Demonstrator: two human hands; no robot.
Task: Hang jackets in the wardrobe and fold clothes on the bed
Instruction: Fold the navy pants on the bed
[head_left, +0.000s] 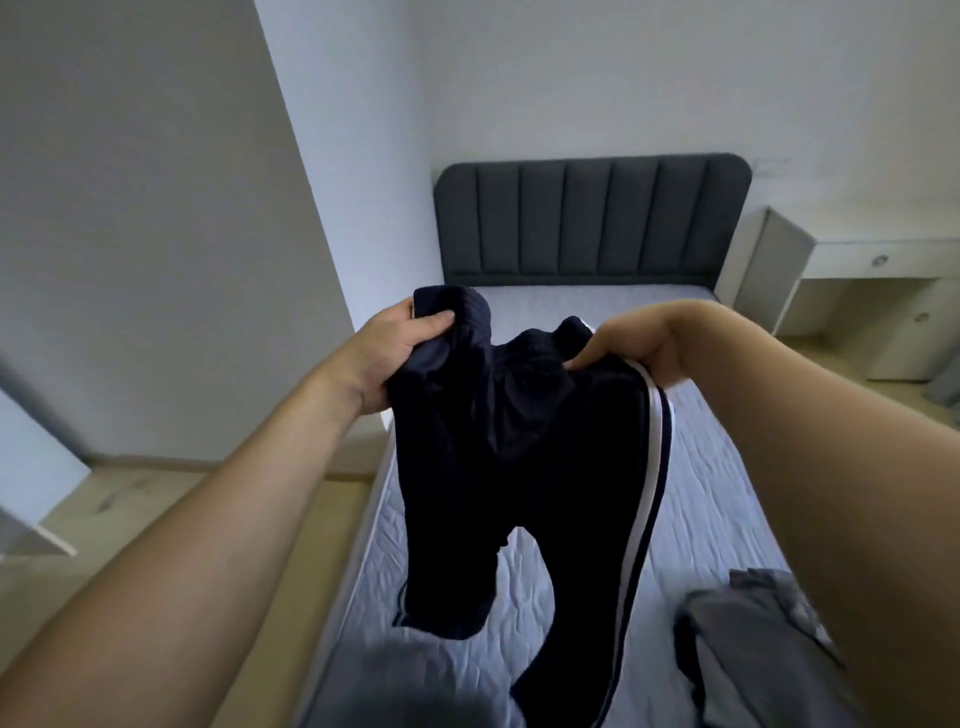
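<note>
I note the trousers (519, 441) are matt dark cloth with a smooth white stripe; mattress (717, 493) quilted fabric; headboard (592, 218) padded grey textile, matt.

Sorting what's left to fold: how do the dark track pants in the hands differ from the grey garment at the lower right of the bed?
The dark track pants are navy with white side stripes; the grey garment is plain grey. The pants hang in the air, gripped at the waist by the left hand and right hand; the grey garment lies crumpled on the bed, untouched. Neither is folded yet.
</note>
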